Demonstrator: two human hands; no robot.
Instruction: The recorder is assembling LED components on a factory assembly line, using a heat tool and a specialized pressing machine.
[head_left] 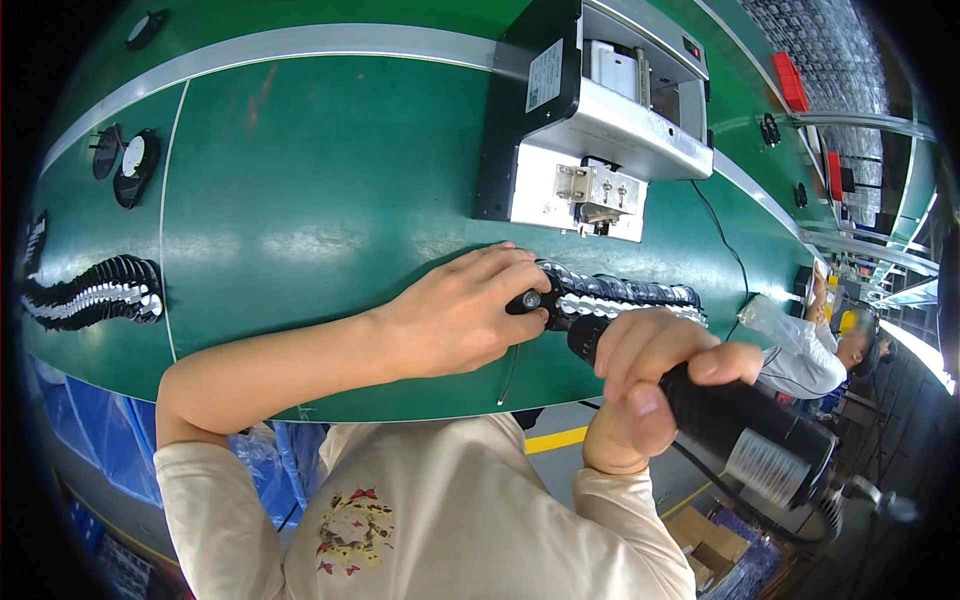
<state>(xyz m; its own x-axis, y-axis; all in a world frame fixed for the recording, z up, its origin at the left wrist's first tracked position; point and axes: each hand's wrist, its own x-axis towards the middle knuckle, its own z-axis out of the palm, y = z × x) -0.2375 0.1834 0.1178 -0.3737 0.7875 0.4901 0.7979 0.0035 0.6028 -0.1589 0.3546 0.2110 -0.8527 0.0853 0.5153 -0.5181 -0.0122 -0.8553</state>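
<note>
My left hand (460, 315) rests on the green belt and pinches a small black round part (528, 300) at the near end of a row of overlapping black-and-white discs (625, 296). My right hand (645, 385) grips a black cylindrical power screwdriver (745, 435), its tip pointing toward the part held by my left hand. A thin wire (512, 372) hangs from under my left hand across the belt edge.
A black and silver machine (590, 120) stands on the belt just behind the hands. Another chain of black discs (95, 293) lies at far left, with loose round parts (130, 165) above it. A second person (815, 350) works at the right.
</note>
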